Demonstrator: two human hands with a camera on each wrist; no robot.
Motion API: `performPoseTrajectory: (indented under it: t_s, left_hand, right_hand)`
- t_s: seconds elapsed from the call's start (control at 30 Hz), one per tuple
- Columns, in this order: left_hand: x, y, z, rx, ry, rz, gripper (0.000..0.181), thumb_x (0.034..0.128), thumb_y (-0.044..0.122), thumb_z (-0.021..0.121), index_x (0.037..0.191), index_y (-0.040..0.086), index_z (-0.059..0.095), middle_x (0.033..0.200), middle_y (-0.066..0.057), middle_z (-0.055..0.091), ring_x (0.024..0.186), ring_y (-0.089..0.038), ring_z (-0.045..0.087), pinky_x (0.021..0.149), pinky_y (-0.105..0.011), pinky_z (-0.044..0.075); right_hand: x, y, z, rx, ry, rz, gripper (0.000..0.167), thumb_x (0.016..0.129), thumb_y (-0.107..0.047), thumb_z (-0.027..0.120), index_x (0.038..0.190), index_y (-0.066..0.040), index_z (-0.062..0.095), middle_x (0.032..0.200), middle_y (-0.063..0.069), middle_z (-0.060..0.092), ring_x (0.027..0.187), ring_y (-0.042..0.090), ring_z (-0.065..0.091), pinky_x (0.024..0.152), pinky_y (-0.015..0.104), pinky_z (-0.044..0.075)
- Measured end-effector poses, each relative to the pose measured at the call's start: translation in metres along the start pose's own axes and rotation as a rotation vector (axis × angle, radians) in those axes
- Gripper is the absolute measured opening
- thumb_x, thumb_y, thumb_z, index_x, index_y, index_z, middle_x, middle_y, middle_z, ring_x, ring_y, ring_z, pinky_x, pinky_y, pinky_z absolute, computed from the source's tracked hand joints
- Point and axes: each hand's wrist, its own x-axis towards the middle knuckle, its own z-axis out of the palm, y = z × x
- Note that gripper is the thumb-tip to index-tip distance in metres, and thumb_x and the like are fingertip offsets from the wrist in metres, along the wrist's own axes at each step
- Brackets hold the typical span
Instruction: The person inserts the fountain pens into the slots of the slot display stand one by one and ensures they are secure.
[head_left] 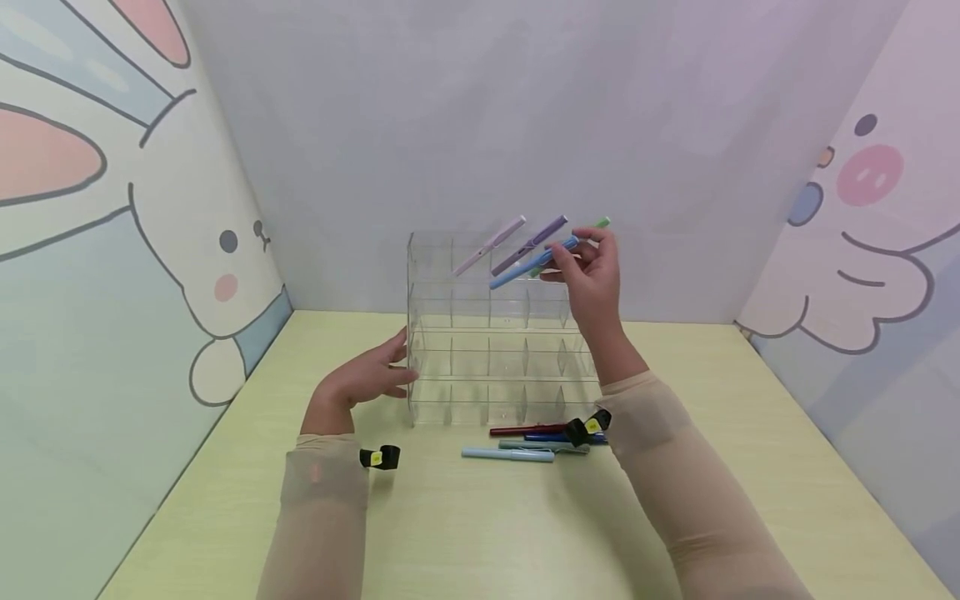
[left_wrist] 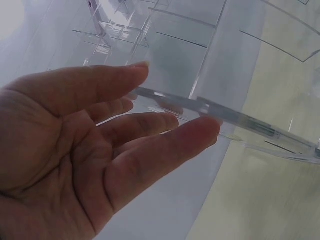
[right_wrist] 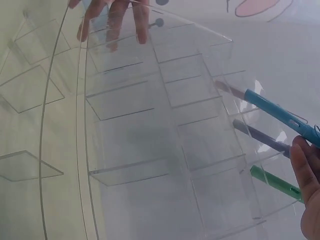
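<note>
A clear acrylic rack point(head_left: 506, 333) with several tiers of small compartments stands upright on the table. My left hand point(head_left: 363, 379) rests against its left side wall, fingers fairly straight in the left wrist view. Up at the top tier, my right hand point(head_left: 596, 279) pinches a light blue pen point(head_left: 517, 273) between thumb and fingers. That pen point(right_wrist: 275, 111) slants over the top compartments; whether its lower end touches the rack I cannot tell. A lilac pen point(head_left: 490, 246), a purple pen point(head_left: 528, 246) and a green pen point(head_left: 602, 222) lean in the top tier, the green one partly behind my fingers.
In front of the rack several pens lie on the table point(head_left: 420, 533): a dark red pen point(head_left: 521, 431), a dark blue pen, partly covered by the wrist camera, a grey-green pen point(head_left: 525, 446) and a pale blue pen point(head_left: 502, 454). Cartoon-printed walls point(head_left: 480, 125) enclose the table.
</note>
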Motion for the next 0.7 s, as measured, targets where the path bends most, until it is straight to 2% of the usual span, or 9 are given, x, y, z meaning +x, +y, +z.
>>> performPoseTrajectory:
  t_s: [0.1, 0.27, 0.37, 0.6, 0.7]
  left_hand:
    - [0.0, 0.0, 0.0, -0.002, -0.006, 0.016, 0.085, 0.1002, 0.017, 0.057, 0.152, 0.052, -0.001, 0.163, -0.009, 0.019, 0.138, -0.036, 0.043, 0.098, -0.049, 0.052]
    - [0.001, -0.001, 0.0, -0.011, -0.004, 0.02, 0.086, 0.1002, 0.014, 0.056, 0.153, 0.052, -0.001, 0.162, -0.009, 0.021, 0.138, -0.035, 0.043, 0.097, -0.049, 0.052]
    - [0.001, -0.002, 0.0, -0.016, 0.004, 0.01, 0.086, 0.0999, 0.013, 0.056, 0.152, 0.052, 0.0, 0.162, -0.008, 0.022, 0.137, -0.033, 0.044, 0.097, -0.049, 0.052]
    - [0.002, -0.004, -0.001, -0.018, -0.009, 0.032, 0.087, 0.1003, 0.012, 0.055, 0.152, 0.053, -0.001, 0.161, -0.009, 0.025, 0.136, -0.033, 0.045, 0.096, -0.049, 0.053]
    - [0.003, -0.004, -0.001, -0.02, -0.013, 0.044, 0.086, 0.1001, 0.011, 0.055, 0.152, 0.053, 0.0, 0.16, -0.009, 0.026, 0.137, -0.034, 0.043, 0.096, -0.049, 0.053]
  right_hand:
    - [0.0, 0.005, 0.004, -0.034, -0.004, 0.023, 0.033, 0.094, -0.011, 0.066, 0.12, -0.007, 0.046, 0.099, 0.021, 0.067, 0.074, 0.025, 0.072, 0.069, 0.041, 0.061]
    - [-0.002, 0.012, 0.008, -0.089, -0.021, 0.065, 0.034, 0.094, -0.015, 0.066, 0.121, -0.007, 0.046, 0.095, 0.013, 0.067, 0.079, 0.028, 0.073, 0.07, 0.038, 0.061]
    - [-0.004, 0.014, 0.01, -0.104, -0.038, 0.092, 0.031, 0.095, -0.014, 0.064, 0.121, -0.008, 0.047, 0.097, 0.016, 0.067, 0.081, 0.028, 0.073, 0.07, 0.038, 0.061]
    - [-0.013, 0.0, 0.017, -0.174, -0.07, 0.123, 0.035, 0.099, -0.008, 0.056, 0.126, 0.008, 0.041, 0.107, 0.028, 0.066, 0.086, 0.033, 0.073, 0.077, 0.047, 0.06]
    - [-0.012, 0.005, 0.016, -0.206, -0.085, 0.133, 0.032, 0.1, -0.009, 0.055, 0.126, 0.005, 0.042, 0.108, 0.028, 0.067, 0.09, 0.037, 0.071, 0.079, 0.047, 0.059]
